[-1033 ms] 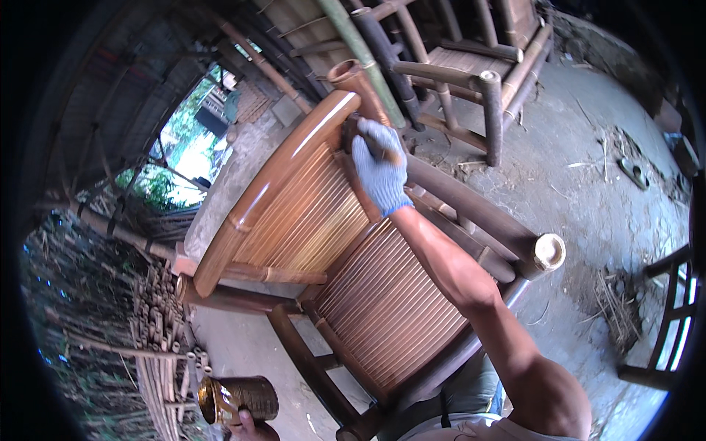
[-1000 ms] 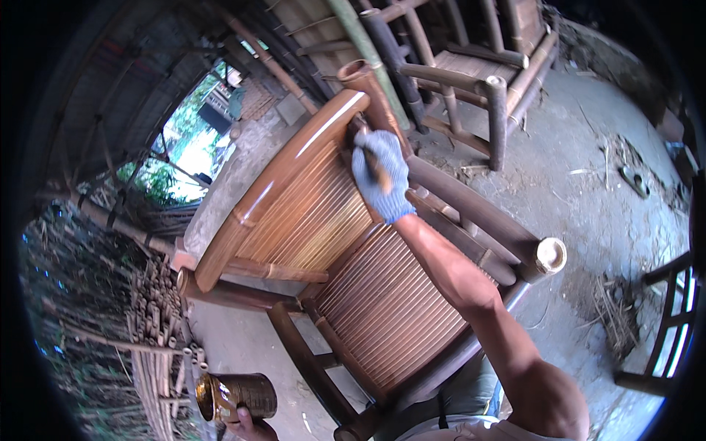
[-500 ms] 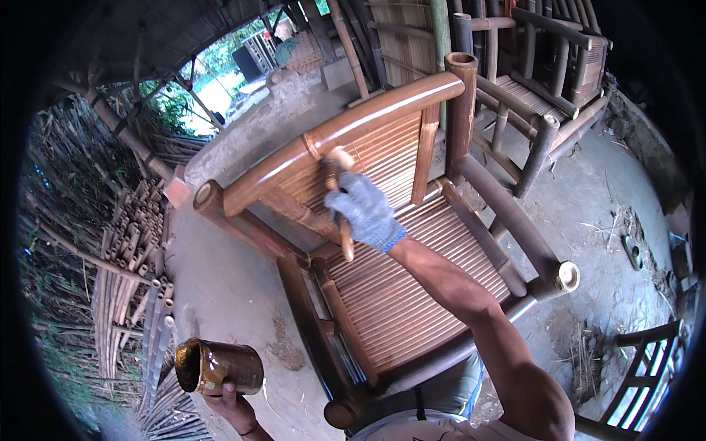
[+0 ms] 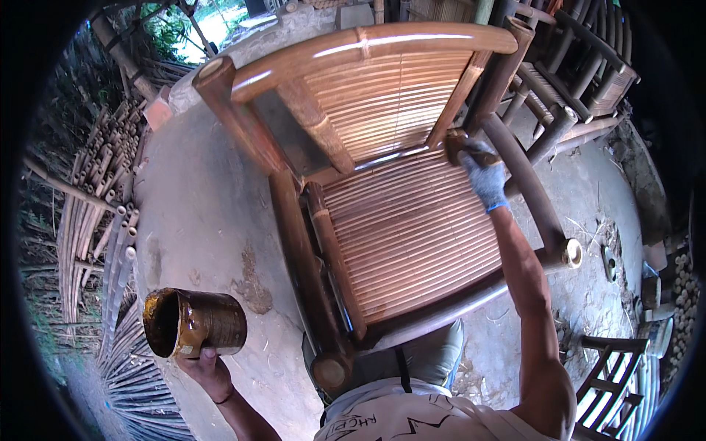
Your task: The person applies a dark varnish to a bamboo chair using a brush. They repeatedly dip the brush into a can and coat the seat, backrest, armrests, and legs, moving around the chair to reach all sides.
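A glossy brown bamboo armchair (image 4: 412, 242) with a slatted seat and back stands in front of me. My right hand (image 4: 485, 182), in a grey glove with a blue cuff, is closed round a brush (image 4: 457, 143). It is at the back right corner of the seat, beside the right armrest (image 4: 526, 176); the brush's bristles are hard to make out there. At the lower left, my bare left hand (image 4: 207, 373) grips a brown, shiny, coated can (image 4: 217, 323) from below. The can is tilted, its dark mouth facing left and amber smears round its rim.
Another bamboo chair (image 4: 588, 77) stands at the back right. Cut bamboo poles (image 4: 95, 176) are piled along the left, with thin sticks (image 4: 140, 375) fanned out below. A bamboo frame (image 4: 610, 382) is at the lower right. Grey floor (image 4: 198, 198) surrounds the chair.
My right hand has moved with the brush from the chair's upper backrest to the back right of the seat. The can stays in my left hand. The view has shifted.
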A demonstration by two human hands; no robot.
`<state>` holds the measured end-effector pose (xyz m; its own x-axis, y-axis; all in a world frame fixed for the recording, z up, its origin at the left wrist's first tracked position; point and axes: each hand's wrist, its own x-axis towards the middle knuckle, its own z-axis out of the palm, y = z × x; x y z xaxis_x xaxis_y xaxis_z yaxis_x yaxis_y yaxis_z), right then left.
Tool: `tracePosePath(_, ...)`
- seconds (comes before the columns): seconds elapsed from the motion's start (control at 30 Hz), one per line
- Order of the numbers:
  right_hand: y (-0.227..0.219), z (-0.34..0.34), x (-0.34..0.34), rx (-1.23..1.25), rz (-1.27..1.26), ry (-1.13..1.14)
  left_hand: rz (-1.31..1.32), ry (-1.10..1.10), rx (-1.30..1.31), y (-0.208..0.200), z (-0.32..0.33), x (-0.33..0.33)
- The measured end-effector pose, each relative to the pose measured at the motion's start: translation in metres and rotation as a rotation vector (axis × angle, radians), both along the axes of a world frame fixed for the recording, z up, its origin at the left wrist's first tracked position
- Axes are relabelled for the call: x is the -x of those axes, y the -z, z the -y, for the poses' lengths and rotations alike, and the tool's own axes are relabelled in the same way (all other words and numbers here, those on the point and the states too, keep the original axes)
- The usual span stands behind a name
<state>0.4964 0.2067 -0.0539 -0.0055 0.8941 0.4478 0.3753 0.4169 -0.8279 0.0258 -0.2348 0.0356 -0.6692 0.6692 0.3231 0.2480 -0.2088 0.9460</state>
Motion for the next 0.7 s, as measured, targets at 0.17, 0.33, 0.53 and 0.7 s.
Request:
tracePosePath(0.17,-0.029,0.023,0.052,0.061,0.099,-0.276,0.024,-0.027,-0.034,0.011,0.019,0.0)
tracePosePath(0.33,-0.002,0.054,0.201,0.218,-0.001,-0.361,0.07,-0.091,-0.067,0.023,0.026,-0.006)
tracePosePath(0.53,0.039,0.063,0.237,0.015,0.131,-0.323,0.063,-0.088,-0.075,0.027,0.036,-0.002)
tracePosePath(0.7,0.022,0.149,0.218,0.15,0.402,-0.333,0.067,-0.118,-0.038,0.037,0.042,-0.001)
